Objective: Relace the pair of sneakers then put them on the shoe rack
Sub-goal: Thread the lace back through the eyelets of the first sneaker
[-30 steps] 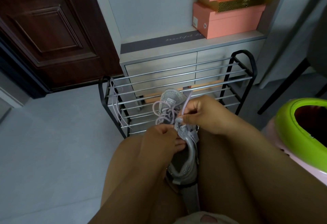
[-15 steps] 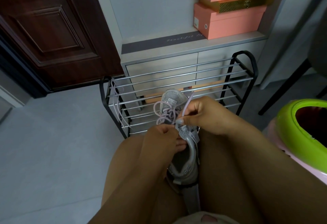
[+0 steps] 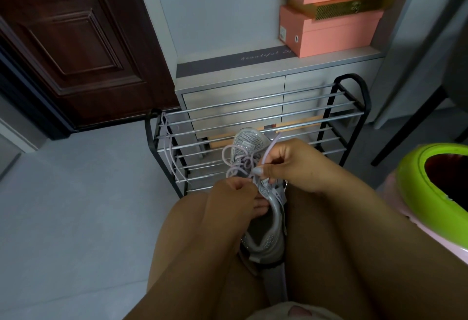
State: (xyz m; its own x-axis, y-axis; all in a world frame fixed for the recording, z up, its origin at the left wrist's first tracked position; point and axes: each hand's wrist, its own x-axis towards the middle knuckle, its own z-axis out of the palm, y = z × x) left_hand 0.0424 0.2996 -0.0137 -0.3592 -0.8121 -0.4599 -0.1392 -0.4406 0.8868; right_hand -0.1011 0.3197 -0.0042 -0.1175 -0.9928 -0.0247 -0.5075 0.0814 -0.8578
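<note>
- The right hand pinches the free end of the lilac lace between thumb and curled fingers, and the tip stands up above the knuckles.
- The left hand has its fingers curled down at the eyelets, gripping the sneaker's upper and perhaps a strand of lace; exactly what it pinches I cannot tell.
- The grey sneaker rests between the person's knees, toe pointing away toward the shoe rack. Loose loops of lace sit slack over the tongue.
- A second lilac lace hangs off the rack's left end, unused. I cannot see the other sneaker.
- Risk, as I judge it: pulling hard on one end could drag the slack through unevenly and leave the two ends at mismatched lengths.
- The loose loops could also snag or twist into a knot if they are not tightened row by row.
- The sneaker is only wedged, so a sharp tug might tip it off the knees.
</note>
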